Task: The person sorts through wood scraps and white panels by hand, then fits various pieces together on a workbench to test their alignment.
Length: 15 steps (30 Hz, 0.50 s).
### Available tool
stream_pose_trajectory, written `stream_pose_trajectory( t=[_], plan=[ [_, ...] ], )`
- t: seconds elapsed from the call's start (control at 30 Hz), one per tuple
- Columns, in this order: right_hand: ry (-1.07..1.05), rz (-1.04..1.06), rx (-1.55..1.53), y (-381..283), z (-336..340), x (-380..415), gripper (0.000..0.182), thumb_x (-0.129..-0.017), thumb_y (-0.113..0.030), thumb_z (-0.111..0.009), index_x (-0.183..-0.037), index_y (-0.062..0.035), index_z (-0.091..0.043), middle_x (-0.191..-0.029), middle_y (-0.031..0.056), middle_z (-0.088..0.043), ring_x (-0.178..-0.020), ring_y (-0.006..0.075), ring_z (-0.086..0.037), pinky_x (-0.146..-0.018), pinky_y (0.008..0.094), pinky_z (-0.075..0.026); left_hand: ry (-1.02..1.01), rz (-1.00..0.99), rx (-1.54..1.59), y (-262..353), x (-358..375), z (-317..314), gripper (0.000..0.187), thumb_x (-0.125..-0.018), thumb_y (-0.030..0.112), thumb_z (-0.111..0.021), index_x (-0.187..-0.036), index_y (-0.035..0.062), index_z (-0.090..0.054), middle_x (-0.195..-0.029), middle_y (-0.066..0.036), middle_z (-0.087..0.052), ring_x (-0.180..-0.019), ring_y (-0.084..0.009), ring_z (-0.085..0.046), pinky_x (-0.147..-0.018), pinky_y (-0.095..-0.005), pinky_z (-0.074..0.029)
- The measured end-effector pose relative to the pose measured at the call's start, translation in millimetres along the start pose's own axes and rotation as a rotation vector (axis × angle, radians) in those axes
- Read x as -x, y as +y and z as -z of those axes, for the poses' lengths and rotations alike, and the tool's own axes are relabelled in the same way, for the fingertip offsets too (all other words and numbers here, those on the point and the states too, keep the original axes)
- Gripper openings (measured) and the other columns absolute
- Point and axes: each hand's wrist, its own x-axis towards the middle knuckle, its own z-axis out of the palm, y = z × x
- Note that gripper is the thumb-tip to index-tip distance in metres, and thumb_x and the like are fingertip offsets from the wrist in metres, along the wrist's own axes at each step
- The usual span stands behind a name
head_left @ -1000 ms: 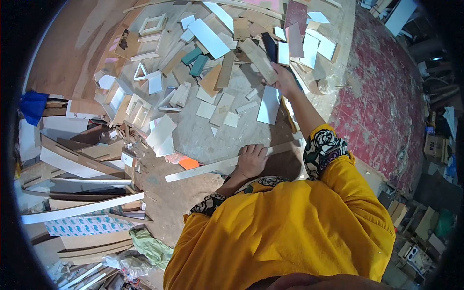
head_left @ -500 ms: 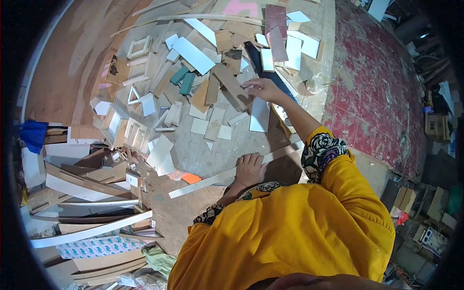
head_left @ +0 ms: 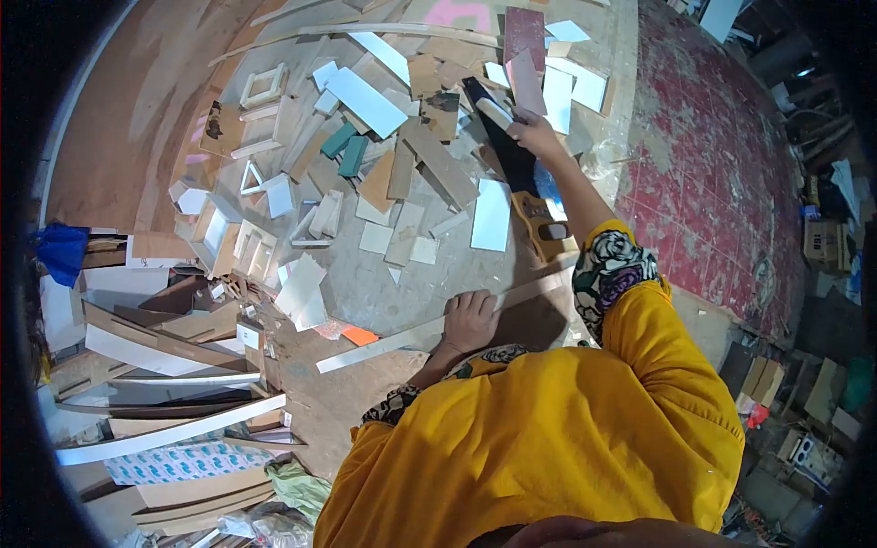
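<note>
A pale, narrow wood block (head_left: 493,111) is held by one end between the thumb and fingers of the right hand (head_left: 537,135), toward the right edge of the work surface (head_left: 352,288), and is seen above the black blade of a handsaw (head_left: 517,166). The saw's wooden handle is pointed toward the near edge. The left hand (head_left: 471,320) is laid flat, fingers extended, over a long pale strip (head_left: 388,347) running along the near edge. A white panel (head_left: 491,216) is placed just beside the saw handle, and a brown plank (head_left: 440,164) is set obliquely farther left. Two green blocks (head_left: 353,157) and a long white board (head_left: 365,102) are grouped beyond. Small wooden frames (head_left: 257,100) are scattered by the left edge; a maroon board (head_left: 524,44) is seen toward the far edge.
</note>
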Motion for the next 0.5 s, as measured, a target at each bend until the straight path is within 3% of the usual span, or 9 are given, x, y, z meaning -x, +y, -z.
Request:
stream_pose_trajectory(
  t=[0.03, 0.13, 0.2, 0.27, 0.3, 0.4, 0.47, 0.5],
  plan=[
    [-0.117, -0.188, -0.231, -13.0, 11.6, 17.8, 0.055, -0.07, -0.015, -0.063, -0.123, -0.0011, -0.054, -0.08, 0.003, -0.059, -0.074, 0.0118, -0.055, -0.067, 0.0258, -0.046, 0.002, 0.014, -0.004, 0.6, -1.0, 1.6, 0.031, -0.07, 0.023, -0.066, -0.096, 0.0104, -0.055, -0.099, -0.004, -0.054, -0.092, -0.0232, -0.05, -0.079, -0.0382, -0.039],
    [-0.269, -0.268, -0.474, -18.8, 38.6, 75.8, 0.052, -0.071, -0.011, -0.061, -0.122, -0.0031, -0.055, -0.082, 0.0018, -0.059, -0.071, 0.0095, -0.054, -0.066, 0.0226, -0.044, -0.023, 0.043, 0.013, 0.2, 1.4, -2.4, 0.032, -0.07, 0.025, -0.068, -0.096, 0.0113, -0.055, -0.098, -0.003, -0.054, -0.091, -0.0235, -0.051, -0.08, -0.039, -0.038],
    [-0.335, -0.263, -0.457, 6.1, 65.6, 103.9, 0.049, -0.071, -0.007, -0.06, -0.12, -0.0013, -0.056, -0.086, 0.0032, -0.061, -0.074, 0.0114, -0.055, -0.069, 0.0229, -0.044, -0.061, 0.055, 0.033, 0.2, 3.5, -2.8, 0.037, -0.074, 0.025, -0.066, -0.104, 0.0078, -0.056, -0.106, -0.007, -0.056, -0.096, -0.0274, -0.05, -0.081, -0.0406, -0.039],
    [-0.44, -0.127, -0.142, 11.0, 90.9, 140.8, 0.051, -0.068, -0.005, -0.058, -0.119, -0.0001, -0.056, -0.101, 0.0037, -0.06, -0.089, 0.0132, -0.054, -0.079, 0.0252, -0.043, -0.038, 0.037, 0.03, 0.7, 2.7, -4.4, 0.036, -0.074, 0.026, -0.066, -0.104, 0.0077, -0.056, -0.105, -0.007, -0.056, -0.096, -0.027, -0.05, -0.08, -0.0403, -0.039],
    [-0.417, -0.161, -0.171, 20.1, 101.7, 157.6, 0.055, -0.065, -0.006, -0.06, -0.119, 0.0005, -0.056, -0.102, 0.0045, -0.06, -0.092, 0.0146, -0.055, -0.082, 0.0262, -0.043, 0.004, 0.029, 0.012, 0.3, 2.1, -4.7, 0.035, -0.075, 0.026, -0.066, -0.103, 0.0076, -0.056, -0.104, -0.007, -0.056, -0.096, -0.0267, -0.051, -0.079, -0.04, -0.039],
    [-0.314, -0.128, -0.026, 45.9, 130.0, 198.4, 0.052, -0.062, -0.009, -0.064, -0.114, -0.0036, -0.061, -0.095, 0.0041, -0.062, -0.083, 0.0146, -0.056, -0.073, 0.0257, -0.046, 0.027, 0.029, 0.013, 0.8, 1.9, -5.0, 0.033, -0.075, 0.026, -0.066, -0.101, 0.008, -0.056, -0.102, -0.007, -0.056, -0.094, -0.0265, -0.051, -0.079, -0.0389, -0.039],
    [-0.256, -0.119, 0.04, 50.9, 134.4, 225.4, 0.048, -0.064, -0.007, -0.064, -0.111, -0.0042, -0.062, -0.097, 0.0073, -0.063, -0.083, 0.0173, -0.059, -0.075, 0.0283, -0.047, 0.028, 0.022, 0.01, 2.3, 1.1, -4.0, 0.031, -0.075, 0.025, -0.067, -0.098, 0.0085, -0.056, -0.101, -0.007, -0.056, -0.093, -0.0271, -0.052, -0.077, -0.0382, -0.04],
    [-0.195, 0.037, 0.247, 51.1, 132.6, 235.5, 0.045, -0.064, -0.005, -0.064, -0.11, -0.005, -0.063, -0.097, 0.0094, -0.063, -0.086, 0.0201, -0.059, -0.076, 0.0301, -0.047, 0.032, 0.023, 0.005, 1.6, 0.9, -4.4, 0.03, -0.074, 0.025, -0.067, -0.098, 0.0085, -0.056, -0.101, -0.007, -0.056, -0.092, -0.0272, -0.052, -0.077, -0.0384, -0.04]
  ],
)
